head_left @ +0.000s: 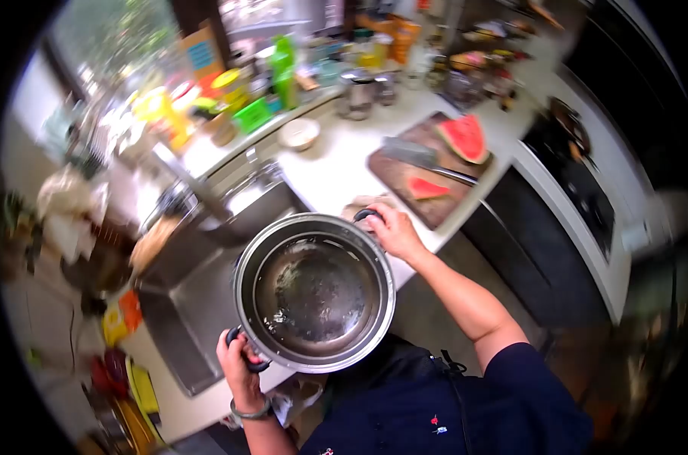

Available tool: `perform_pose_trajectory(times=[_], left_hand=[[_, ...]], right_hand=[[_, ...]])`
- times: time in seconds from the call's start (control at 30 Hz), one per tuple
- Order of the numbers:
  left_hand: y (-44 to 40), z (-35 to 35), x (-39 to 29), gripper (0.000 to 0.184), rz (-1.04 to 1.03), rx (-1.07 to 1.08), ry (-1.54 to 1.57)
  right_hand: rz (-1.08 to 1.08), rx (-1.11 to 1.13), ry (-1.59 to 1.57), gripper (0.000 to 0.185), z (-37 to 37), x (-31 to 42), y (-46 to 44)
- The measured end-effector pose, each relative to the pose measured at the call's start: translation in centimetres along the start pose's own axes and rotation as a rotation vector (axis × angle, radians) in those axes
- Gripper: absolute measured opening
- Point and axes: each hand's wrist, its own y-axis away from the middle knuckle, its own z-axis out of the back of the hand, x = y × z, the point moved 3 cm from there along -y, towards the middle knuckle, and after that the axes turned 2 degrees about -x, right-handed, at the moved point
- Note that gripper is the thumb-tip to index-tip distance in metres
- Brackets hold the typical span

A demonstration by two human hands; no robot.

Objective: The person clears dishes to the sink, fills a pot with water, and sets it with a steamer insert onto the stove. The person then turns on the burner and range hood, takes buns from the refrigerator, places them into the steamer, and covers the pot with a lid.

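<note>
Both hands are gripping a wide, round metal pot [313, 292] — the left hand [241, 362] is closing its fingers around one black, smooth-looking loop handle [247, 350], and the right hand [389, 231] is clamping the opposite black handle [368, 215]. The pot's bright rim is curving around a darker, shiny inner wall and a mottled bottom with wet-looking glints. It is hanging in front of the person's dark shirt [450, 402], covering part of the front edge of the pale, smooth surface [325, 171] and overlapping the sink [196, 311] in the view. The brushed-looking steel sink is showing an open basin on the pot's left, with a faucet [188, 178] reaching over its far part. A crumpled cloth [366, 203] is lying just beside the right hand. Farther right, a brown cutting board [465, 189] is carrying a cleaver [410, 152] and red watermelon pieces [465, 139], its near corner sitting close to the surface's edge. A white bowl [299, 133] is resting beyond the pot — bottles and jars, including a green bottle [283, 72], are crowding the window side, blurred.
</note>
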Motion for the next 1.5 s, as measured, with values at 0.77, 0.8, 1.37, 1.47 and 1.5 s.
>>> perform_pose_trajectory(times=[0.77, 0.8, 1.37, 1.47, 1.5], left_hand=[[22.2, -49.3, 18.7, 0.02, 0.51, 0.857, -0.193], [23.5, -51.4, 19.6, 0.02, 0.478, 0.861, -0.228], [35.8, -85.2, 32.8, 0.014, 0.719, 1.096, -0.276], [36.9, -91.2, 34.4, 0.012, 0.712, 1.114, -0.291], [37.3, -93.1, 34.8, 0.011, 0.702, 1.119, -0.299]], right_hand=[[-0.538, -0.729, 0.012, 0.044, 51.8, -22.3, 35.3], [-0.55, -0.766, -0.021, 0.042, 53.3, -23.8, 36.3], [-0.681, -1.131, -0.421, 0.038, 75.7, -40.6, 41.2], [-0.676, -1.197, -0.419, 0.038, 80.1, -43.3, 39.5], [-0.659, -1.233, -0.408, 0.038, 81.6, -44.2, 38.9]])
